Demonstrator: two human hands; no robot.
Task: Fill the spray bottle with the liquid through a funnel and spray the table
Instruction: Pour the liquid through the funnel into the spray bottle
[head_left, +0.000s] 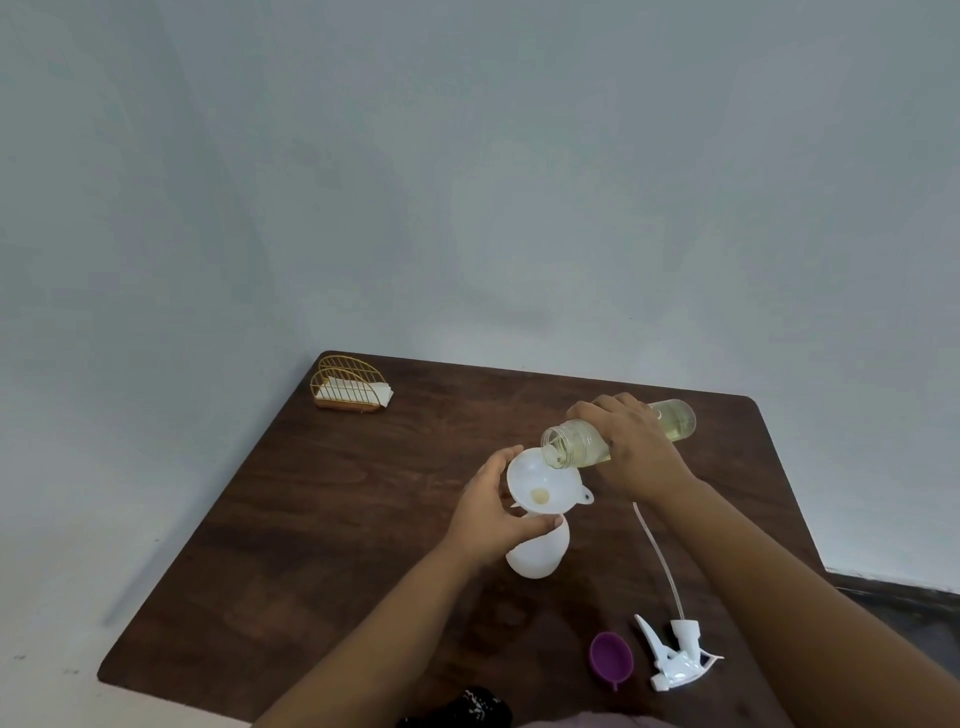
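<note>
A white funnel (540, 480) sits in the neck of a white spray bottle (537, 553) standing on the dark wooden table (337, 519). My left hand (493, 512) grips the bottle's neck just under the funnel. My right hand (631, 449) holds a clear bottle of pale yellow liquid (574, 441), tipped on its side with its open mouth over the funnel's rim. A little yellowish liquid lies at the funnel's bottom. The white spray head (675, 652) with its long tube lies on the table at the front right.
A purple cap (611, 658) lies next to the spray head. A gold wire napkin holder (350, 384) with white napkins stands at the table's far left corner. A pale wall rises behind the table, and a dark patterned object (467, 709) shows at the near edge.
</note>
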